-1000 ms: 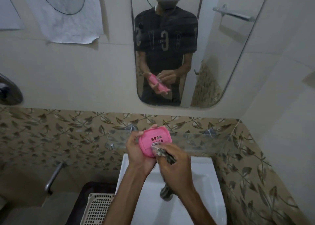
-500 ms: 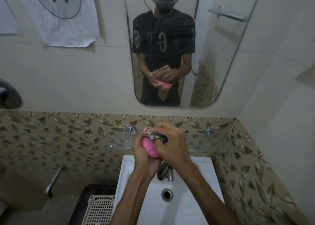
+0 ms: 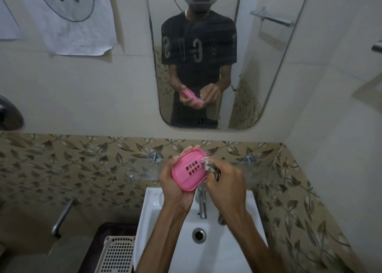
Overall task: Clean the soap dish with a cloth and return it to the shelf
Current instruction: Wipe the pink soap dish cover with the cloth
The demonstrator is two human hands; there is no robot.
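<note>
Since a moment ago, the right hand (image 3: pixel 226 181) slid its pinched patterned cloth (image 3: pixel 209 167) off the top to the pink soap dish (image 3: pixel 189 170) edge. Gripping the dish, the left hand (image 3: pixel 175 188) tilts its slotted face up (probably for easy wiping).

Most of the cloth (image 3: pixel 209 167) is buried inside the right hand (image 3: pixel 226 181), so only a patterned tuft shows. The left hand (image 3: pixel 175 187) covers the near edge of the soap dish (image 3: pixel 189 172). Both forearms hide part of the sink (image 3: pixel 208 252), and the right one hides the tap's (image 3: pixel 202 202) right side. The basket (image 3: pixel 116 254) is cut off at the bottom edge.
</note>
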